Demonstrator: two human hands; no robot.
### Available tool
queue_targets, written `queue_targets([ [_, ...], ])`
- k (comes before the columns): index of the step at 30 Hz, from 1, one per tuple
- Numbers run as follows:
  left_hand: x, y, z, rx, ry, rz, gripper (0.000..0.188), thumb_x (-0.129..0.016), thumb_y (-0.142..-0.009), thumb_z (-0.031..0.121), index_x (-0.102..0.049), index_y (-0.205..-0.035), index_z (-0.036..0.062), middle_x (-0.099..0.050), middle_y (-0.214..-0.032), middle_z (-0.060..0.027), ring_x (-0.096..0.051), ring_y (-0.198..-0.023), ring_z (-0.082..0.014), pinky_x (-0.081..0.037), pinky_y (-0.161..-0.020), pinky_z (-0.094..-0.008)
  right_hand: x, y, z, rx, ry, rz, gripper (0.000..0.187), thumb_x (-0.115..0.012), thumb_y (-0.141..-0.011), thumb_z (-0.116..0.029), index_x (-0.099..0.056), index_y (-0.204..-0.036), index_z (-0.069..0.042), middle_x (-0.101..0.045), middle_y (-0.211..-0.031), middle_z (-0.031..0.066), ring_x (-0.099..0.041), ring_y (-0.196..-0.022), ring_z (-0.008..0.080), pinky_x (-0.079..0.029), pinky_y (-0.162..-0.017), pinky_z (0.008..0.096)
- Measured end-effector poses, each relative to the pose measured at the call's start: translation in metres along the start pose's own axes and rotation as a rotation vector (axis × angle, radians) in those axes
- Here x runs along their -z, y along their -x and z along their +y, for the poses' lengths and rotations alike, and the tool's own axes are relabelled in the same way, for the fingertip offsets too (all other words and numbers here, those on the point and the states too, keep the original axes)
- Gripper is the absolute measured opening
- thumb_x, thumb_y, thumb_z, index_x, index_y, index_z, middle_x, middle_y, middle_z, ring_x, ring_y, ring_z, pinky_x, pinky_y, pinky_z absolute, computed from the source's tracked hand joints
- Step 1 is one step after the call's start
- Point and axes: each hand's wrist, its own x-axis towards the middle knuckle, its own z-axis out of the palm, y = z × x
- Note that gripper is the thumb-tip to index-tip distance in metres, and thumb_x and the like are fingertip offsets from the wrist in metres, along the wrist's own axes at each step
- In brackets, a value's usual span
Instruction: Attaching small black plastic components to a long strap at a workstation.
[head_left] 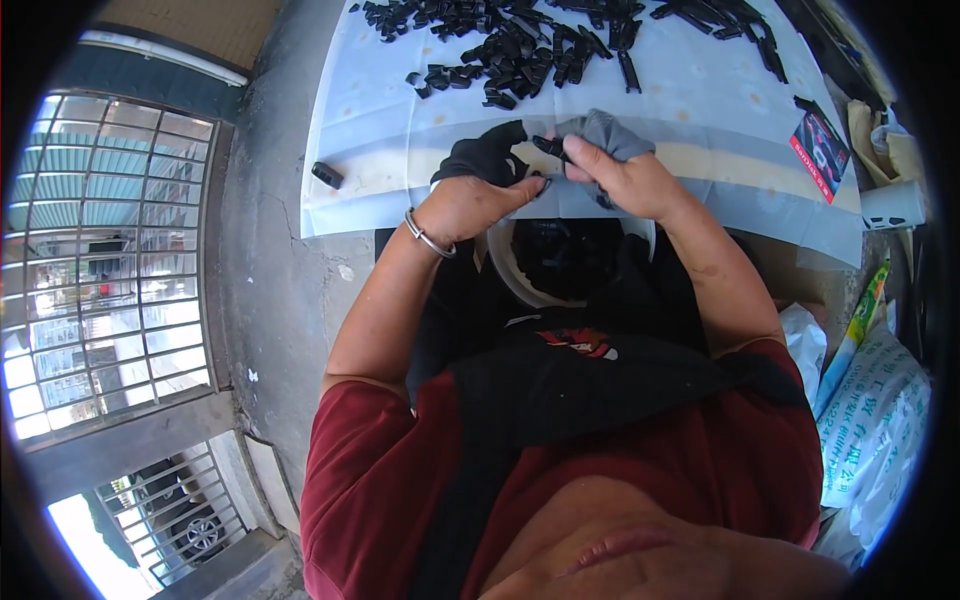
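Hands met above a white bowl [500, 270]: left hand [470, 205] pinched shut on a small black clip [548, 148], right hand [625, 180] gripped grey cloth [610, 130], apparently for wiping. Loose black clips [520, 50] heaped on the pale sheet [700, 110].

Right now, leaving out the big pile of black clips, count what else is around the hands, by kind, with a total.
Cloths in the hands: 2, a black cloth and a grey cloth
White bowl: 1
Lone black clip: 1
Red and black card: 1
White cup: 1
Total: 6
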Motion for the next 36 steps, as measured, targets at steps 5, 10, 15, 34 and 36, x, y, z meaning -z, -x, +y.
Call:
queue_targets([
  [5, 0.001, 0.003, 0.003, -0.063, 0.063, -0.060, 0.037, -0.067, -0.074, 0.010, -0.054, -0.108, 0.0011, -0.061, -0.088, -0.0051, -0.052, -0.074, -0.0081, -0.045, -0.065, -0.0232, -0.009, 0.006, -0.014, 0.222, 0.441, -0.092, 0.032, -0.060, -0.080, -0.024, -0.056, -0.105, -0.004, -0.057, -0.094, 0.0112, -0.055, -0.087, 0.0224, -0.043, -0.077, 0.0302],
  [10, -0.013, 0.013, -0.003, 0.192, 0.492, -0.032, 0.031, -0.053, -0.086, 0.025, -0.055, -0.106, 0.0017, -0.059, -0.093, -0.0068, -0.054, -0.078, -0.0112, -0.046, -0.064, -0.0238, -0.020, 0.002, -0.017, 0.294, 0.394, 0.086, 0.028, -0.063, -0.077, -0.021, -0.058, -0.098, -0.003, -0.057, -0.087, 0.0141, -0.056, -0.078, 0.0264, -0.044, -0.070, 0.0326],
  [15, -0.033, 0.017, -0.003, 0.226, 0.789, 0.161, 0.038, -0.037, -0.093, 0.032, -0.058, -0.087, 0.0014, -0.056, -0.068, -0.0001, -0.049, -0.054, -0.0081, -0.039, -0.047, -0.0218, -0.021, 0.001, -0.015, 0.382, 0.449, 0.222, 0.026, -0.061, -0.080, -0.021, -0.058, -0.099, -0.004, -0.059, -0.086, 0.0136, -0.056, -0.076, 0.0267, -0.044, -0.069, 0.0336],
  [34, -0.010, 0.010, 0.009, 0.040, 0.164, 0.091, 0.039, -0.037, -0.092, 0.029, -0.056, -0.073, 0.0009, -0.053, -0.056, -0.0106, -0.050, -0.051, -0.0226, -0.041, -0.051, -0.0330, -0.003, 0.014, -0.021, 0.257, 0.845, 0.065, 0.028, -0.061, -0.078, -0.028, -0.059, -0.095, -0.005, -0.059, -0.088, 0.0122, -0.055, -0.079, 0.0289, -0.046, -0.069, 0.0354],
  [36, -0.018, 0.010, 0.011, -0.008, 0.035, 0.137, 0.035, -0.038, -0.091, 0.026, -0.056, -0.074, 0.0013, -0.054, -0.059, -0.0145, -0.052, -0.055, -0.0288, -0.041, -0.053, -0.0364, -0.009, 0.014, -0.011, 0.459, 0.880, 0.125, 0.025, -0.062, -0.077, -0.026, -0.059, -0.091, -0.005, -0.059, -0.083, 0.0112, -0.056, -0.075, 0.0288, -0.045, -0.066, 0.0360],
])
